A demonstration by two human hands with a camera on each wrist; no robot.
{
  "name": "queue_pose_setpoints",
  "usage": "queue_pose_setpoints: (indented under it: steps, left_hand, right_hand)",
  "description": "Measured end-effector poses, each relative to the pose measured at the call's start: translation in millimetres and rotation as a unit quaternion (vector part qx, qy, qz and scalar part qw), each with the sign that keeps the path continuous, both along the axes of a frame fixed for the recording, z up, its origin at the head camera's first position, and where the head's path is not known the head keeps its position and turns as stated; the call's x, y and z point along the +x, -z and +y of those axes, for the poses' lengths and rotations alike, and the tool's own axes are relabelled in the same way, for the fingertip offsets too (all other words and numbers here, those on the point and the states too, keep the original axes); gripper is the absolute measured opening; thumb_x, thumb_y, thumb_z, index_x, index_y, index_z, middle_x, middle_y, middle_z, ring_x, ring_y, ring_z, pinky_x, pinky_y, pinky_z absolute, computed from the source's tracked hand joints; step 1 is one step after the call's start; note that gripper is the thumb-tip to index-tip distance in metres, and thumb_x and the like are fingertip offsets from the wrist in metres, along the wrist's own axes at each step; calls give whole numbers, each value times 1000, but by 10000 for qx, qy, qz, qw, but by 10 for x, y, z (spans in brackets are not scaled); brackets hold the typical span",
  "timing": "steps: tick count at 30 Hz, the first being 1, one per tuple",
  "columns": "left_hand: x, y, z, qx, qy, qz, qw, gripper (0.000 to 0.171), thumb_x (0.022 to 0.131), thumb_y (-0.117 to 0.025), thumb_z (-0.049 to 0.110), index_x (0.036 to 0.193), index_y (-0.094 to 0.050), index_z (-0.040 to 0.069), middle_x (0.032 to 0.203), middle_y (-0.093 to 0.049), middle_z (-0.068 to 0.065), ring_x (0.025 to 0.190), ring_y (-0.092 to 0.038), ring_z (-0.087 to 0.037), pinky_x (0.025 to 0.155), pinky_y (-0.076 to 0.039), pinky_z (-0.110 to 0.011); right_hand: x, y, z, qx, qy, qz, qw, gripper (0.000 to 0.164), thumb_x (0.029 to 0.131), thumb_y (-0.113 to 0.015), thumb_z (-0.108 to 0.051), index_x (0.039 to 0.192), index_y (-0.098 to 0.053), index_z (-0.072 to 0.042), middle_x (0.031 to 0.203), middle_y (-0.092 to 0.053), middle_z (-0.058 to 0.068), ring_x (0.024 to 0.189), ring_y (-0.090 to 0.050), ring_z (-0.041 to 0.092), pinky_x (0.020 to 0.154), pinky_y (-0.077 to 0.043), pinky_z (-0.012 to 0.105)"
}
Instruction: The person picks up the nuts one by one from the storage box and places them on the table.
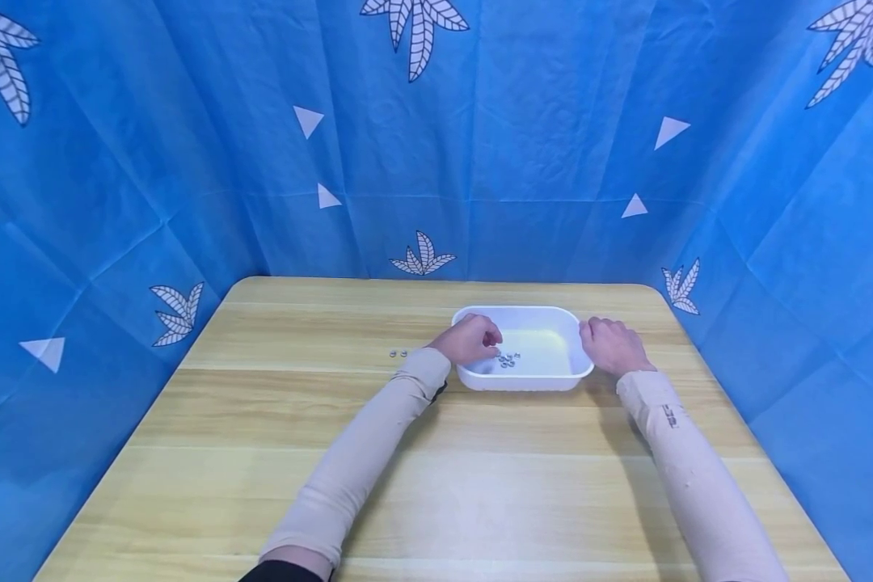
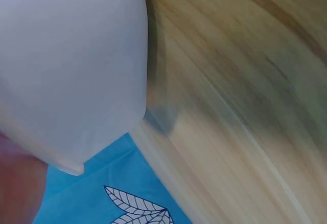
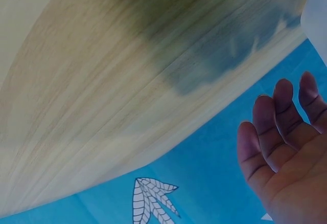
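Observation:
A white plastic basin stands toward the back of the table, with several small shiny metal pieces, like nuts, on the left of its floor. My left hand reaches over the basin's left rim, thumb and forefinger bent and spaced apart above the pieces. In the left wrist view the basin's outer wall fills the upper left, and part of the hand shows below it. At the right rim, my right hand has loosely bent fingers; the right wrist view shows its bare palm and fingers.
Two more small metal pieces lie on the wooden table, left of the left hand. A blue curtain with leaf and triangle prints surrounds the table's back and sides.

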State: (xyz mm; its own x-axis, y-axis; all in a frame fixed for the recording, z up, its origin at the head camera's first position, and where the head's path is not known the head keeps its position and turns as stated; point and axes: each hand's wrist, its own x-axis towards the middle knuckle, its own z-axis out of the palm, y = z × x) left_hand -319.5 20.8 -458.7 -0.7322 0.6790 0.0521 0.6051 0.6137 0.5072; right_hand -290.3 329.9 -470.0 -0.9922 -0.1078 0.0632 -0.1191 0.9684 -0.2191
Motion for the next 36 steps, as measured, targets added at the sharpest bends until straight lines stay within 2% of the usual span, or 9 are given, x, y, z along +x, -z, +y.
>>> queue_pose_setpoints:
  steps: [11,17,25,31,36]
  left_hand:
    - [-29,20,106,-606,-264,-192,9976,26,95,-71,12,121,-75,6,116,-76,-7,109,-68,-18,100,-57,-31]
    - [-30,4,144,-1005,-351,-35,9943,24,95,-71,14,117,-77,8,115,-77,-6,107,-68,-17,101,-56,-31]
    - [-22,4,179,-1208,-381,68,9919,19,95,-72,16,110,-78,6,111,-77,-7,99,-69,-17,96,-57,-30]
    - [-44,46,212,-1309,-477,183,9901,10,94,-73,16,97,-77,7,96,-75,-5,82,-65,-14,84,-57,-28]
    - [-52,49,226,-1414,-537,180,9883,7,92,-73,16,91,-74,9,88,-72,-3,76,-65,-14,78,-56,-27]
  right_hand:
    - [15,-8,-20,-39,2,-31,10000,59,110,-22,-36,126,-61,6,123,-66,31,114,-62,53,96,-50,68]
    - [20,-13,-13,-19,27,9,10000,59,110,-21,-35,123,-61,6,122,-66,32,113,-62,53,95,-50,68]
    - [26,-8,-2,3,6,10,10000,58,110,-22,-34,122,-62,6,120,-67,31,112,-63,53,94,-51,68]
    - [29,-11,-5,-15,20,38,10000,56,111,-24,-33,121,-62,5,120,-67,31,111,-63,53,94,-51,68]
    - [31,-27,-14,-29,29,26,10000,56,110,-24,-34,123,-62,6,121,-67,31,112,-63,52,94,-51,67]
